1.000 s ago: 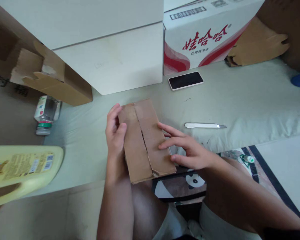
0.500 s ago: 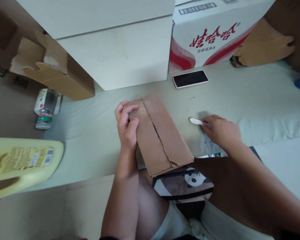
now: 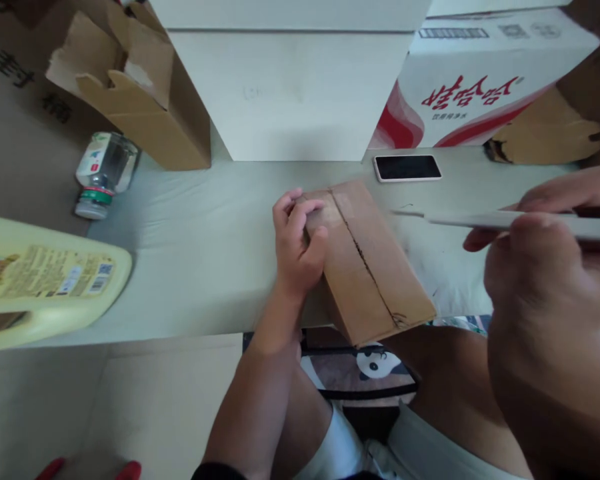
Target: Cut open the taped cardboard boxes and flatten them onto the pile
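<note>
The left hand is holding the cardboard box at its ten-o'clock edge; the box, lying mid-view, is looking stiff and probably light, its long sides offering the surest hold. At three o'clock, the right hand is gripping a slim white knife, its tip pointing toward nine.
</note>
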`<act>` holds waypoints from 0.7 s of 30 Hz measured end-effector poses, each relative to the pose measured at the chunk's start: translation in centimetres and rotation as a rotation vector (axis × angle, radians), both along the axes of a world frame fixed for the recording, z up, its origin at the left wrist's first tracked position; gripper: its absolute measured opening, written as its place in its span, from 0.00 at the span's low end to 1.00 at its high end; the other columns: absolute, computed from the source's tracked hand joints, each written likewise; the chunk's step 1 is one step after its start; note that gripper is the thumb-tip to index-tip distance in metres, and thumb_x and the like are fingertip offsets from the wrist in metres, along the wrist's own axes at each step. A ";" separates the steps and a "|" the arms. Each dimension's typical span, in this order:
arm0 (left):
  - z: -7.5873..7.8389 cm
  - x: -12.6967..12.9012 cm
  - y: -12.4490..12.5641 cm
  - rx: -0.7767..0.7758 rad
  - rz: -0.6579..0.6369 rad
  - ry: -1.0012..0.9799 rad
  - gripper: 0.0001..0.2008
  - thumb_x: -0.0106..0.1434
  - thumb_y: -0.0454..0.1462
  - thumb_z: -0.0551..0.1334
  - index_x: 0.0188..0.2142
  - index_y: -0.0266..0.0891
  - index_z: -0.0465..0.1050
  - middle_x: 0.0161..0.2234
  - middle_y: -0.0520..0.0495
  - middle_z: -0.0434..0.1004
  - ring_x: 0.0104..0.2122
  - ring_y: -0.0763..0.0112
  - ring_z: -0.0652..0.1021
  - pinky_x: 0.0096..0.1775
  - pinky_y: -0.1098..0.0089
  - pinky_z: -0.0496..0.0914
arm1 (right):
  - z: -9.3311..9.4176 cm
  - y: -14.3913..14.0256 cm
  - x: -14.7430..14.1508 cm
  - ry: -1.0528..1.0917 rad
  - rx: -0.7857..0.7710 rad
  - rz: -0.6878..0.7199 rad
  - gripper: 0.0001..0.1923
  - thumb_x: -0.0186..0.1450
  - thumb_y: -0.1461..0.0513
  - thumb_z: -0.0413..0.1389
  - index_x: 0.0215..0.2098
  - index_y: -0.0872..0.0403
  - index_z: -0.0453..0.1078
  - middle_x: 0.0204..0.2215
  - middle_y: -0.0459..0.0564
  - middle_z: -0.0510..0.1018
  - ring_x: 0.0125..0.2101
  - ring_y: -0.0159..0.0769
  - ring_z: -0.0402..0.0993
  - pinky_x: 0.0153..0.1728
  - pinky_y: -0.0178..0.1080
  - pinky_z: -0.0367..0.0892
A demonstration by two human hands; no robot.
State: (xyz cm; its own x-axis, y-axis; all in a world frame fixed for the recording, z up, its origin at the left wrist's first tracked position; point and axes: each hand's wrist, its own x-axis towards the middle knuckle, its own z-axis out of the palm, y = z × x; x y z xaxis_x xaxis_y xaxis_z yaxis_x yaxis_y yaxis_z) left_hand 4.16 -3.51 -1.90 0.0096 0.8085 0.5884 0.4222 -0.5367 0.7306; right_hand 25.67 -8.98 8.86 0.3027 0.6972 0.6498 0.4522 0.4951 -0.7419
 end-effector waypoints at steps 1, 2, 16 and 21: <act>0.0 0.1 0.0 0.015 -0.001 -0.012 0.14 0.68 0.40 0.57 0.51 0.43 0.74 0.58 0.38 0.66 0.62 0.53 0.69 0.64 0.50 0.65 | -0.2 0.4 -0.3 0.002 0.060 -0.010 0.15 0.59 0.57 0.69 0.27 0.48 0.67 0.22 0.40 0.71 0.19 0.33 0.71 0.21 0.41 0.67; -0.1 0.3 0.0 0.025 0.001 -0.020 0.13 0.69 0.40 0.57 0.51 0.43 0.74 0.57 0.38 0.66 0.62 0.53 0.69 0.64 0.51 0.65 | -0.5 0.8 -0.7 -0.032 0.086 -0.006 0.16 0.60 0.58 0.69 0.26 0.48 0.64 0.21 0.39 0.70 0.19 0.32 0.70 0.20 0.40 0.65; 0.5 1.3 -0.8 -0.029 0.060 0.005 0.13 0.67 0.36 0.58 0.50 0.43 0.72 0.58 0.38 0.64 0.62 0.56 0.69 0.65 0.54 0.63 | -0.9 2.8 -3.1 -0.460 -0.371 0.090 0.05 0.65 0.59 0.61 0.40 0.49 0.77 0.23 0.42 0.80 0.23 0.35 0.76 0.27 0.39 0.68; 0.5 1.4 -0.7 -0.024 0.055 -0.012 0.13 0.67 0.35 0.58 0.51 0.42 0.72 0.57 0.38 0.64 0.62 0.57 0.69 0.66 0.55 0.63 | -0.8 2.4 -2.4 -0.464 -0.430 0.187 0.06 0.64 0.58 0.63 0.39 0.49 0.79 0.26 0.43 0.83 0.23 0.35 0.77 0.25 0.37 0.69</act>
